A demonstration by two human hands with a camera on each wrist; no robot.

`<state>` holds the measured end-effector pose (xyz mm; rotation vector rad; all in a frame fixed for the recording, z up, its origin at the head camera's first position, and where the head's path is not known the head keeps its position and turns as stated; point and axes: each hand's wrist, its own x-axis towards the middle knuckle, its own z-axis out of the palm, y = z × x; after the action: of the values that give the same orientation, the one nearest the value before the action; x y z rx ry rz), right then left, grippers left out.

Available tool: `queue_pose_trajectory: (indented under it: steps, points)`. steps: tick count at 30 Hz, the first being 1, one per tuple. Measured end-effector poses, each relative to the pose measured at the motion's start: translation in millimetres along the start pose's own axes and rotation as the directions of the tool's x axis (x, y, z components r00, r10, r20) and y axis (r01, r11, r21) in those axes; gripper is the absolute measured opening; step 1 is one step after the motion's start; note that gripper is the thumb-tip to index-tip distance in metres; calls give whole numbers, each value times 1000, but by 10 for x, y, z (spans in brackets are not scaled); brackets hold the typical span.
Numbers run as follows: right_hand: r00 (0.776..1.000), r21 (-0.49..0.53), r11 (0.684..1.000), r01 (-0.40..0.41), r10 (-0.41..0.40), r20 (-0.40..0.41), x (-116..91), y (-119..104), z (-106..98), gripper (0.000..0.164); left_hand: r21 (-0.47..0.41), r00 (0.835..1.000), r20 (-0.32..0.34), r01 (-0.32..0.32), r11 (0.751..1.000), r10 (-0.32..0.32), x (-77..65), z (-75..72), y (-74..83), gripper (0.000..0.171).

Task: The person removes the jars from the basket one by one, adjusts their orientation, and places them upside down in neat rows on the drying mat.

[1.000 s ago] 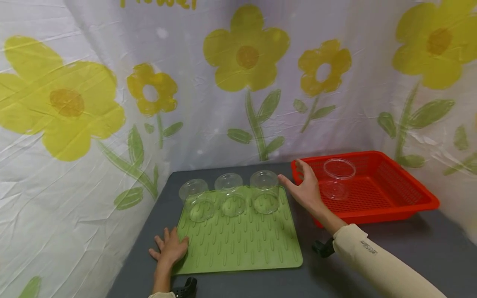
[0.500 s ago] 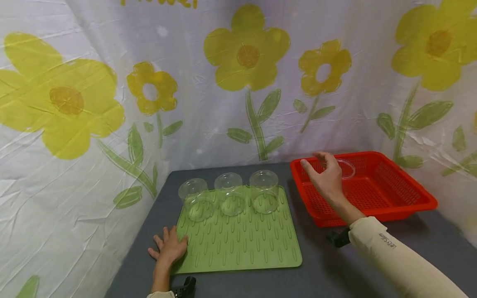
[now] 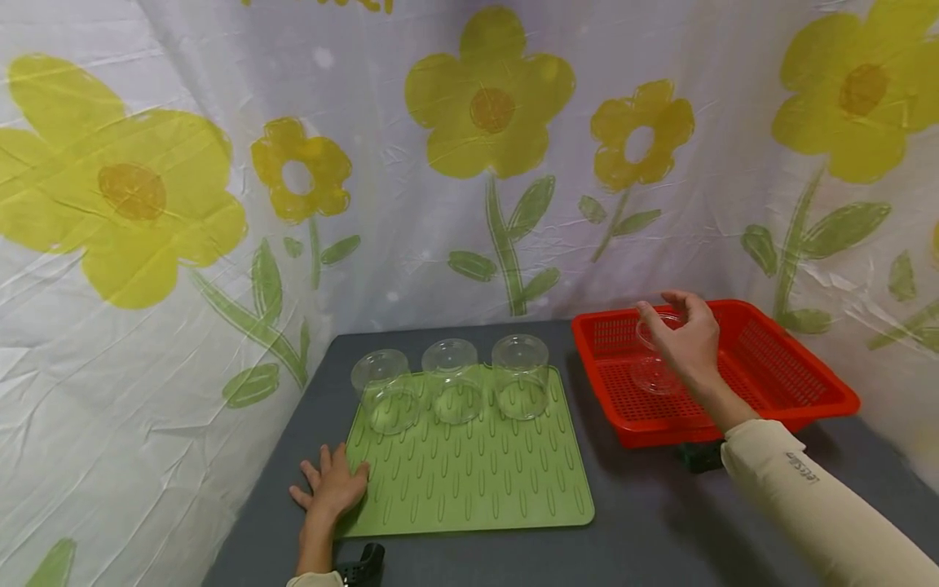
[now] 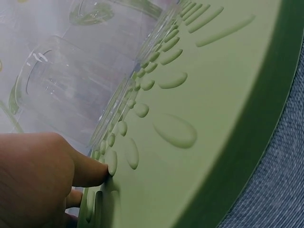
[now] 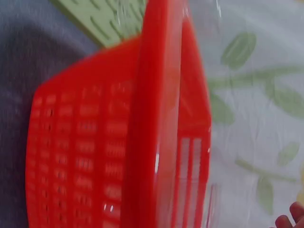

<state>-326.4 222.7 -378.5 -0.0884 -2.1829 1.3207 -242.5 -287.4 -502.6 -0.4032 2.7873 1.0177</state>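
Three clear plastic jars stand in a row along the back of a green ridged mat (image 3: pixel 469 489): a left jar (image 3: pixel 389 391), a middle jar (image 3: pixel 452 383) and a right jar (image 3: pixel 521 379). My left hand (image 3: pixel 333 487) rests with spread fingers on the mat's left edge; in the left wrist view its thumb (image 4: pixel 90 171) touches the mat. My right hand (image 3: pixel 689 338) is over the red basket (image 3: pixel 619 420), thumb and fingers apart, beside another clear jar (image 3: pixel 655 375) in it. The hand partly hides that jar, and no firm grip shows.
The grey table (image 3: pixel 528 558) runs under the mat and basket. Behind them hangs a white cloth (image 3: pixel 396 269) with painted yellow flowers. In the right wrist view, the basket's rim (image 5: pixel 159 114) rises close to the camera.
My right hand has moved rightward, from beside the right jar on the mat to the jar in the basket. The left hand stays on the mat's edge.
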Motion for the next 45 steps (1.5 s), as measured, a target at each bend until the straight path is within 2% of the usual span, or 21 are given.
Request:
queue_pose_trajectory:
  steps: [9, 16, 21, 25, 29, 37, 42, 45]
  points:
    - [989, -26, 991, -133, 135, 65, 140, 209, -225, 83, -5, 1000, 7, -3, 1000, 3, 9, -11, 3, 72]
    - [970, -41, 981, -189, 193, 150, 224, 325, -322, 93, -13, 1000, 9, 4, 1000, -4, 8, 3, -9, 73]
    - [930, -68, 965, -254, 262, 256, 278, 391, -369, 106, -14, 1000, 13, 10, 1000, -10, 16, 10, -11, 73]
    - [898, -73, 949, -308, 315, 308, 316, 426, -374, 114, -16, 1000, 12, 12, 1000, -12, 12, 10, -14, 73]
    - [877, -93, 942, -323, 335, 344, 344, 453, -365, 120, -14, 1000, 12, 14, 1000, -14, 4, 9, 0, 73]
    - [843, -132, 922, -364, 387, 373, 353, 481, -333, 119, -8, 1000, 4, 7, 1000, -7, -4, 16, -2, 73]
    - [810, -136, 909, -394, 414, 416, 358, 501, -327, 122, -19, 1000, 9, 4, 1000, -4, -20, 8, 0, 73]
    - [779, -154, 897, -415, 437, 450, 364, 508, -328, 123, -22, 1000, 10, 3, 1000, -3, -26, 2, 4, 73]
